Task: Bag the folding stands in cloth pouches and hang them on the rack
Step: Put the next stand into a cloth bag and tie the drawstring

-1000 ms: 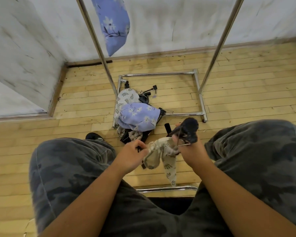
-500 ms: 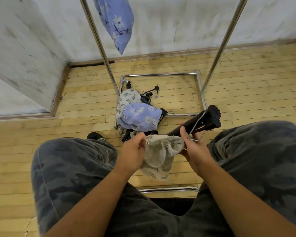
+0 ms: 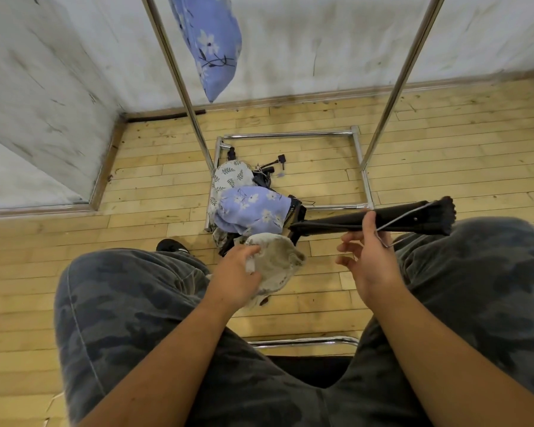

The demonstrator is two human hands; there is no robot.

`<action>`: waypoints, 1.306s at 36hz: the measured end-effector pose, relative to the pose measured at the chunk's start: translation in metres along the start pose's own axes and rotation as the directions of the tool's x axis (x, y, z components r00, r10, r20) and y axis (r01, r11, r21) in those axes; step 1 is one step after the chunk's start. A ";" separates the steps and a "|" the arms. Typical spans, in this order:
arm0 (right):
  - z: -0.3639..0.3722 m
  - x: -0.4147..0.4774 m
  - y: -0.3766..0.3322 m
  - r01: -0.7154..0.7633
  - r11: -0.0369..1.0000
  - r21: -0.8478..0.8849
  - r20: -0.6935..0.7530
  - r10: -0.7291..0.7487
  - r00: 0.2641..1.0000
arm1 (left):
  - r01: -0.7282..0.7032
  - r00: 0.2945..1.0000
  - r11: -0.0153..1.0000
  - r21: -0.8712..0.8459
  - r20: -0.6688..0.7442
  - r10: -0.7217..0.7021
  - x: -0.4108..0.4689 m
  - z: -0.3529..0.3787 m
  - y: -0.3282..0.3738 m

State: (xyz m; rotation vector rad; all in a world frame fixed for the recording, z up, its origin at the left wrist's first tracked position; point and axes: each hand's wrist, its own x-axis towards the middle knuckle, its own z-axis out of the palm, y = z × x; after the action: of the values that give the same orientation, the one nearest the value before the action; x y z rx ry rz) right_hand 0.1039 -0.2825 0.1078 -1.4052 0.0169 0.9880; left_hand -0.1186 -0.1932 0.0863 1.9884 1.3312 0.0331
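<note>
My right hand [image 3: 367, 257] holds a black folded stand [image 3: 413, 218] lying roughly level, its rubber feet pointing right, with a wire hanger [image 3: 392, 224] pinched against it. My left hand [image 3: 238, 274] grips the mouth of a beige leaf-print cloth pouch [image 3: 275, 261], which hangs open between my knees, a short gap left of the stand's narrow end. A blue floral pouch [image 3: 210, 41] hangs from the chrome rack [image 3: 173, 66] at the top.
On the floor by the rack's base [image 3: 290, 135] lies a pile: a blue floral pouch [image 3: 253, 208], a white leaf-print pouch [image 3: 228, 177] and black stand parts [image 3: 269, 171]. A chrome chair bar [image 3: 302, 342] is below my hands. Walls meet at the left corner.
The stand has swung from pointing up at me to lying level and moved right. The pouch has come off it and stays in my left hand, mouth spread open.
</note>
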 end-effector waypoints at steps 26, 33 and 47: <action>0.003 -0.007 -0.012 -0.036 0.981 0.192 0.120 0.013 0.993 | 0.193 0.955 0.971 0.139 0.201 -0.219 0.001 0.001 -0.008; 0.000 -0.004 -0.011 -0.095 0.975 0.201 0.156 0.064 0.986 | 0.235 0.957 0.966 0.104 0.149 -0.249 0.002 0.000 -0.010; 0.000 -0.006 -0.015 -0.135 0.954 0.268 0.221 0.076 0.972 | 0.362 0.922 0.928 0.082 0.116 -0.370 0.017 0.008 -0.036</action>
State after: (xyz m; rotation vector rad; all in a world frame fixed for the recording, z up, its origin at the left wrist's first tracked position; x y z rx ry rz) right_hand 0.1089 -0.2834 0.1231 -1.0443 0.0757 1.1701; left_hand -0.1355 -0.1771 0.0534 1.7248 1.6115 -0.3108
